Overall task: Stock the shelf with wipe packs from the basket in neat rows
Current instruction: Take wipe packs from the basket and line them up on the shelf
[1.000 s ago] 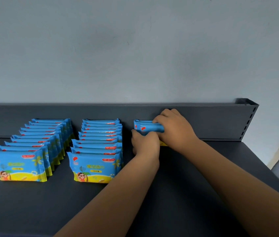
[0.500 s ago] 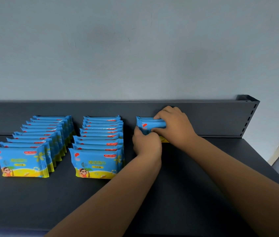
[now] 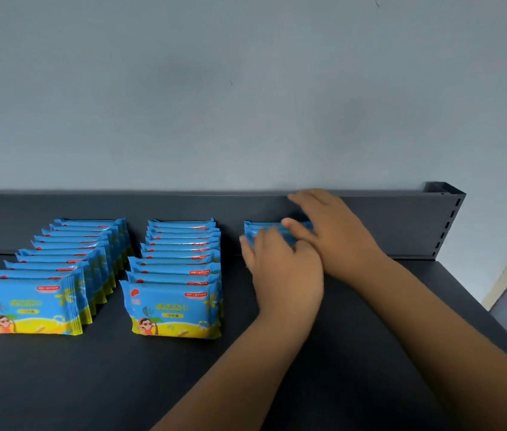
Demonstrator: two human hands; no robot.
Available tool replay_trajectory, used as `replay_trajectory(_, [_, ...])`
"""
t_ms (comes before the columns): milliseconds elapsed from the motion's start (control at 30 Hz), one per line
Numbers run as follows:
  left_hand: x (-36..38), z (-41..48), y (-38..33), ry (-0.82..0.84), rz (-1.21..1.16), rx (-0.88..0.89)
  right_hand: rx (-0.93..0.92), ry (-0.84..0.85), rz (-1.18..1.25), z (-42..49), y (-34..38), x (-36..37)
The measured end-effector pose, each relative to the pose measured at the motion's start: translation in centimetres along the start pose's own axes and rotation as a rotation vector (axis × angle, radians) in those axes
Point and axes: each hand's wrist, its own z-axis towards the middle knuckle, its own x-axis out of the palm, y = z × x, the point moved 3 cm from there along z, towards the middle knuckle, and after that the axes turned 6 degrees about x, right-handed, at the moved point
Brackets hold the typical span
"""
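I count 1 shelf (image 3: 59, 384) with 3 rows of wipe packs (image 3: 171, 309): roughly 10 in the left row (image 3: 59, 259), roughly 10 in the middle row (image 3: 180, 262), 2 visible in the right row (image 3: 261, 227).

Rightmost packs (image 3: 261, 226), perhaps two, half-hidden.

Wipe packs (image 3: 171, 309): thin plastic film, glossy, with light reflections along the top folds. The side seams are crimped to a fine sawtooth edge.

Shelf (image 3: 59, 384): dark grey deck, apparently painted sheet metal, matt and smooth.

Back panel (image 3: 401, 225): same matt dark finish, with punched slots at its right end.

Wall (image 3: 246, 88): matt painted surface, smooth, with a few small scratches.
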Motion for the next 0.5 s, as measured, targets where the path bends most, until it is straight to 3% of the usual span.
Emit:
replay_trajectory(100, [-2.2,-2.1,-2.8,-0.038,0.357,0.422,0.131,-0.088,0.133,-3.6,0.6,-2.2])
replay_trajectory(200, [-4.1,-3.6,-3.9,-0.170,0.586,0.630,0.186,-0.157,0.231,-7.1,2.0,-3.0])
replay_trajectory(367, [-8.3,-5.3,-3.8,-0.188,0.606,0.588,0.102,-0.142,0.274,-8.5,4.6,-2.7])
replay_trajectory(500, [-13.4,-7.7,-2.2,-0.387,0.695,0.521,-0.037,-0.086,0.344,-9.0,8.6,-1.5])
